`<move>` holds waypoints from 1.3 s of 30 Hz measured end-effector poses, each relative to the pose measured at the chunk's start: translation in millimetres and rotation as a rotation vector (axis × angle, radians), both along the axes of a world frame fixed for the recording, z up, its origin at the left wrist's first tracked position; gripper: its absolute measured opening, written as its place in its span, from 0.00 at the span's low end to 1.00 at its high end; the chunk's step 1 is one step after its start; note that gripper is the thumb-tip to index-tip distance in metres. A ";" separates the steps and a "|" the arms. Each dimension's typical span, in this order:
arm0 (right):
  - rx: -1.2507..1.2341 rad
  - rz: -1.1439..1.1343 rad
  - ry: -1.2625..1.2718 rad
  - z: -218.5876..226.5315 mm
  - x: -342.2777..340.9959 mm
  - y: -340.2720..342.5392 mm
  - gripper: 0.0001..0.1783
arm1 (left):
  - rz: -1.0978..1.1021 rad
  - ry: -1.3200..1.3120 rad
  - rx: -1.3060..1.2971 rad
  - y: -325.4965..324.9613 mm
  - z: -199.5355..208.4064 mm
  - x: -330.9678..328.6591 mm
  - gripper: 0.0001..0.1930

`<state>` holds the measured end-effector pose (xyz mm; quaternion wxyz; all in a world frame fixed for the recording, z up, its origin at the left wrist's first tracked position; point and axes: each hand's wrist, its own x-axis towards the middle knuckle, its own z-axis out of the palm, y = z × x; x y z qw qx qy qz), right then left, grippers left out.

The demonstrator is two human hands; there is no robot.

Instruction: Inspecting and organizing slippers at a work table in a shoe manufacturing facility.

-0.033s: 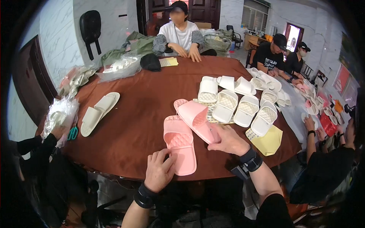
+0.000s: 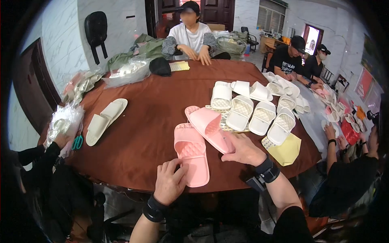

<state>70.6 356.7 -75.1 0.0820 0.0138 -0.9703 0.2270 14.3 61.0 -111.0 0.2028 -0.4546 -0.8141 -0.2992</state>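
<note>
Head view: both hands rest on a pair of pink slippers, nothing shifted between frames.
Left hand [image 2: 170,182], fingers spread, presses the near pink slipper [image 2: 191,154]; right hand [image 2: 243,149] lies flat-fingered on the angled pink slipper [image 2: 208,124]. White slippers [image 2: 259,113] sit at two o'clock, cream slippers [image 2: 105,119] at ten, on the round brown table [image 2: 150,101]; co-workers sit around.

Packaging and signs around the round surface

Crinkly clear plastic bags [image 2: 65,123] are piled at the left edge, and another clear bag heap [image 2: 127,73] lies at the far left side. A flat yellow bag [image 2: 288,152] lies under the white slippers at the near right. A red poster [image 2: 364,83] hangs on the right wall.
</note>
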 end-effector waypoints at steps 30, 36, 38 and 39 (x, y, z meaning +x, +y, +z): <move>0.181 -0.106 0.738 35.2 -5.6 -2.2 0.11 | 0.023 -0.337 0.295 0.5 -11.1 -2.1 0.16; 0.198 -0.113 0.811 56.3 -4.4 7.3 0.09 | -0.004 -0.413 0.392 -9.1 -20.5 -6.7 0.15; 0.190 -0.167 0.846 67.3 -3.0 19.4 0.09 | -0.017 -0.555 0.547 -7.5 -25.9 -6.3 0.14; 0.180 -0.198 0.859 72.1 -2.3 27.8 0.09 | -0.016 -0.552 0.512 -9.0 -23.5 -5.5 0.14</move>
